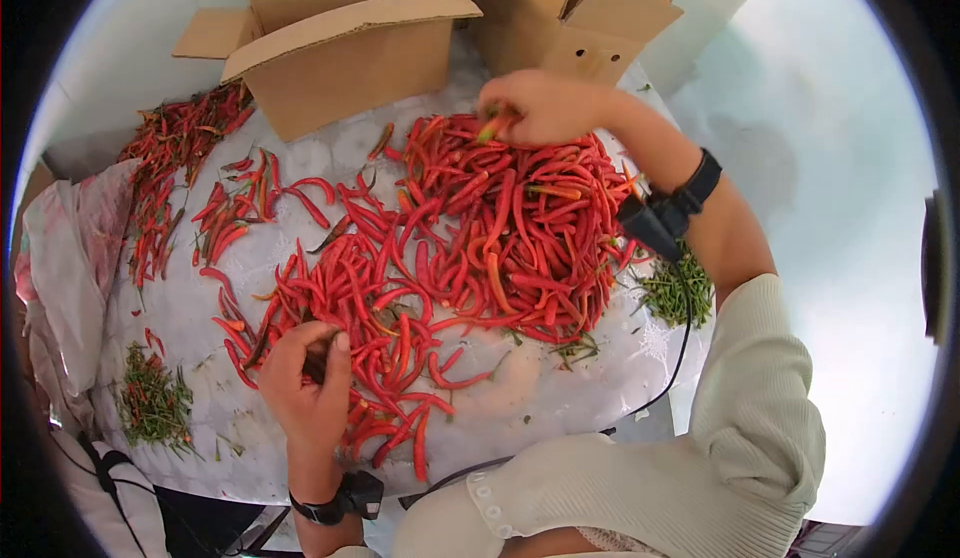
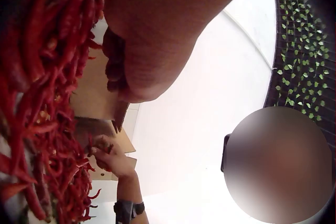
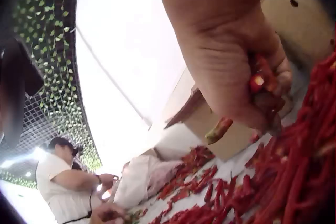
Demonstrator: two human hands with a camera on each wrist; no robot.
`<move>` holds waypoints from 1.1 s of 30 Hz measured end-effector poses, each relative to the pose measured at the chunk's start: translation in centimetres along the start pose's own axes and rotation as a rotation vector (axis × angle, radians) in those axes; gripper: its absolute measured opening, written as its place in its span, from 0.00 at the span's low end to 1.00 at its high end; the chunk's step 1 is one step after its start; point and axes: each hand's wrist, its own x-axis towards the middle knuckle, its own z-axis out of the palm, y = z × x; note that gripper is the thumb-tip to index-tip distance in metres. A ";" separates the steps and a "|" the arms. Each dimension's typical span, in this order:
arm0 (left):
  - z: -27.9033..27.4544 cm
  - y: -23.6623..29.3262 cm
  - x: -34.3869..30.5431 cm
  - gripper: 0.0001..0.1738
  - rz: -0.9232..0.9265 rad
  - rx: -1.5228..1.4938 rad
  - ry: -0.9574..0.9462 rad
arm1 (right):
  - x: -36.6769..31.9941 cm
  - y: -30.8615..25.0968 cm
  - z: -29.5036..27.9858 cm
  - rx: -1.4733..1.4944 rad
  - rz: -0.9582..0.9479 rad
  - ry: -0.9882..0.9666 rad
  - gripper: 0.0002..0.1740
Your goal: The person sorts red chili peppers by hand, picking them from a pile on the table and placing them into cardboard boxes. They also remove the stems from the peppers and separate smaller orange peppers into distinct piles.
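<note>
My right hand (image 1: 545,108) grips several red chili peppers (image 3: 261,79) above the far edge of the large chili heap (image 1: 540,228). One held pepper (image 3: 219,131) with a yellow-green end sticks out below the palm in the right wrist view. My left hand (image 1: 310,383) is low over the near left part of the spread-out chilies (image 1: 345,283), its thumb and fingers bent around a dark, olive-brown chili (image 1: 316,366). The left wrist view hides what that hand (image 2: 152,61) holds. Each wrist wears a black strap with a camera.
Two open cardboard boxes (image 1: 350,63) (image 1: 575,33) stand along the back. More chilies (image 1: 185,133) lie at the back left. Green stem piles lie left (image 1: 155,398) and right (image 1: 675,288). A whitish plastic bag (image 1: 75,268) hangs at the left edge; another person (image 3: 68,182) sits beyond it.
</note>
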 end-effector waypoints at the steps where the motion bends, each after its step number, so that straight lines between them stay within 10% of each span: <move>1: 0.0 0.0 -0.1 0.06 -0.018 -0.010 -0.010 | -0.1 1.1 -0.7 -0.071 0.072 -0.005 0.12; 18: 0.6 0.0 0.0 0.05 -0.097 -0.053 -0.047 | -6.6 2.9 -2.2 -0.071 0.316 -0.298 0.11; 24: 0.6 -0.7 0.0 0.05 -0.116 -0.070 -0.042 | -6.3 2.9 -2.5 0.108 0.215 -0.062 0.12; 27: 0.6 -0.3 0.1 0.06 -0.103 -0.047 -0.035 | -6.3 2.0 -3.4 0.351 0.478 -0.085 0.13; 33: 0.5 -0.1 0.1 0.06 -0.075 -0.029 -0.039 | -7.0 0.3 -2.3 0.059 0.317 -0.175 0.20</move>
